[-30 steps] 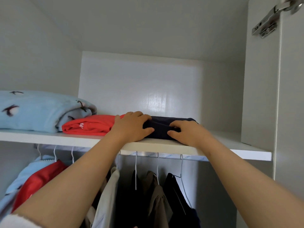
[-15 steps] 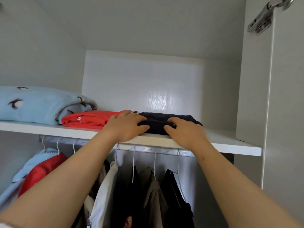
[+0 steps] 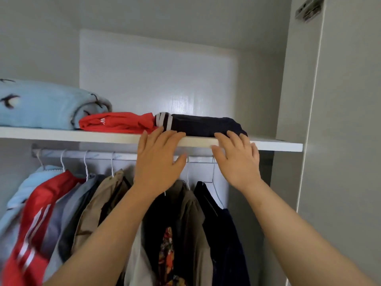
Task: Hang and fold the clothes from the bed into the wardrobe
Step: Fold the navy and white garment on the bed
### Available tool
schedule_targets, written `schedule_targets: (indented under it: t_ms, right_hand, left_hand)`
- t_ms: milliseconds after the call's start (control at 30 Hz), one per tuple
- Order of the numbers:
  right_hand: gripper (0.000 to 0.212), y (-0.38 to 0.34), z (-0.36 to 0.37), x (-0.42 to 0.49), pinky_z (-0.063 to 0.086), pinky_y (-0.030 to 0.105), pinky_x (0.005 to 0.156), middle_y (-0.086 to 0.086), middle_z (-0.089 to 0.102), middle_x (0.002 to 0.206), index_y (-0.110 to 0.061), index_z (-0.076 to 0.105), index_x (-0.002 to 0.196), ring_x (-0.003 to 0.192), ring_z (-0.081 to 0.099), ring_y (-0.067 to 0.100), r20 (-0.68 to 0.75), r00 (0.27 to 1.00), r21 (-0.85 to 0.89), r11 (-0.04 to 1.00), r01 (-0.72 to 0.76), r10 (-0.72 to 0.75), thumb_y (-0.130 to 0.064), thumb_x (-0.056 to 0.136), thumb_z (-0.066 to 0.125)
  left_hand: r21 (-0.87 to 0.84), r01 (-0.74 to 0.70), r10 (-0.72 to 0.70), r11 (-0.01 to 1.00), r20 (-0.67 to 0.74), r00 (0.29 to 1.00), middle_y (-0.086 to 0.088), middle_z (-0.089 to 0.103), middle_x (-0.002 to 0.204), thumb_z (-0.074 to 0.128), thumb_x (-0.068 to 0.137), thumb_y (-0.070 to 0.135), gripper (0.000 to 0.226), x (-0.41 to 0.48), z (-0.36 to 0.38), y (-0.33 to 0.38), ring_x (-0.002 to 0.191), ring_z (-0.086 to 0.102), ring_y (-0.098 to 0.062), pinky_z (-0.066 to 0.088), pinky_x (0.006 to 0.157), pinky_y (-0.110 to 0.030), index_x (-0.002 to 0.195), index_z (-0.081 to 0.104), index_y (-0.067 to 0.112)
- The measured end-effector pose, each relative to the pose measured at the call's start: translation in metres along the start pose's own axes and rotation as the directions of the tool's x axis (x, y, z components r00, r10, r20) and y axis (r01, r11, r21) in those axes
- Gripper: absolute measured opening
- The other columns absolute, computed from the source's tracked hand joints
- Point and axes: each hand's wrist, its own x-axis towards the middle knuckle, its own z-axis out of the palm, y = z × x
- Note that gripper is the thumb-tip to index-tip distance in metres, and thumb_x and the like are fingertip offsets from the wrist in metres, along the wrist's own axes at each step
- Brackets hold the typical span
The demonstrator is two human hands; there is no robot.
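Observation:
A folded dark navy garment (image 3: pixel 203 125) with white stripes at its left end lies on the white wardrobe shelf (image 3: pixel 70 136), touching a folded red garment (image 3: pixel 116 122) on its left. My left hand (image 3: pixel 157 159) hangs in front of the shelf's edge, fingers spread, fingertips just below the navy garment's striped end. My right hand (image 3: pixel 237 159) is also spread in front of the shelf edge, its fingertips overlapping the navy garment's front right corner. Neither hand holds anything.
A rolled light-blue blanket (image 3: pixel 41 105) with bird prints fills the shelf's left part. Below, a rail (image 3: pixel 99 155) carries several hung clothes on white hangers, among them a red striped jacket (image 3: pixel 39 215). The open wardrobe door (image 3: pixel 346 141) stands at the right.
Both hands have drawn back off the navy garment toward me and opened; before, they pressed on it. The view has dropped lower, showing more of the hung clothes.

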Motion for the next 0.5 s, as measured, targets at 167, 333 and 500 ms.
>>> schedule_targets:
  t_ms: [167, 333, 500]
  right_hand:
    - [0.048, -0.026, 0.01, -0.069, 0.025, 0.024, 0.103, -0.011, 0.036, 0.14, -0.032, 0.045, 0.131, 0.119, 0.033, -0.001, 0.011, 0.985, 0.592, 0.793, -0.146, 0.173, -0.008, 0.09, 0.04]
    - [0.04, -0.049, 0.035, -0.165, 0.034, 0.019, 0.085, -0.005, 0.05, 0.118, -0.022, 0.049, 0.128, 0.1, 0.048, 0.008, 0.122, 0.863, 0.636, 0.63, -0.447, 0.489, -0.008, 0.09, 0.047]
    - [0.033, -0.077, 0.038, -0.278, 0.038, 0.006, 0.07, -0.02, 0.052, 0.104, -0.025, 0.051, 0.122, 0.09, 0.051, -0.004, 0.233, 0.651, 0.619, 0.406, -0.672, 0.723, -0.012, 0.092, 0.048]
  left_hand:
    - [-0.52, 0.03, 0.044, 0.854, 0.13, 0.991, 0.019, 0.034, 0.132, 0.058, 0.088, 0.028, 0.056, -0.044, -0.013, 0.0, 0.121, 0.024, 0.006, 0.02, 0.103, -0.022, 0.139, 0.034, 0.03]
    - [-0.686, 0.344, -0.028, 0.641, 0.427, 0.904, 0.019, 0.044, 0.118, 0.059, 0.088, 0.023, 0.042, -0.119, -0.012, -0.001, 0.111, 0.041, 0.002, 0.031, 0.089, -0.012, 0.127, 0.047, 0.033]
    - [-0.631, 0.625, 0.052, 0.459, 0.722, 0.69, 0.02, 0.056, 0.101, 0.055, 0.091, 0.019, 0.023, -0.208, -0.022, 0.015, 0.097, 0.054, 0.004, 0.037, 0.076, -0.007, 0.102, 0.053, 0.039]
